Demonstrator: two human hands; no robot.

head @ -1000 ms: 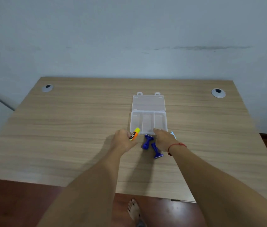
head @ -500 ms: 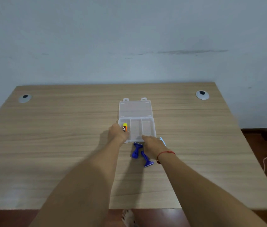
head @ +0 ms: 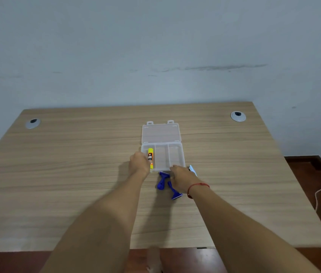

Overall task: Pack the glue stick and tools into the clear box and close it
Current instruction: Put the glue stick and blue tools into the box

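The clear box (head: 175,155) lies open in the middle of the wooden table (head: 76,174), its lid (head: 161,133) flat behind it. A yellow and orange glue stick (head: 150,157) lies lengthwise in the left compartment. My left hand (head: 139,163) is at the box's left front corner, fingers still closed on the stick's side. The other two compartments hold nothing. My right hand (head: 182,178) rests palm down at the front rim, partly covering two blue tools (head: 163,180) on the table. A small white and blue item (head: 192,170) peeks out beside that hand.
Two grey cable grommets (head: 33,123) (head: 238,116) sit at the table's far corners. A pale wall stands right behind the table. A white cable (head: 319,192) lies on the dark floor to the right. My bare foot (head: 153,259) shows below the front edge.
My left hand carried the glue stick from the table in front of the box into the left compartment and laid it lengthwise. My right hand stayed over the blue tools.
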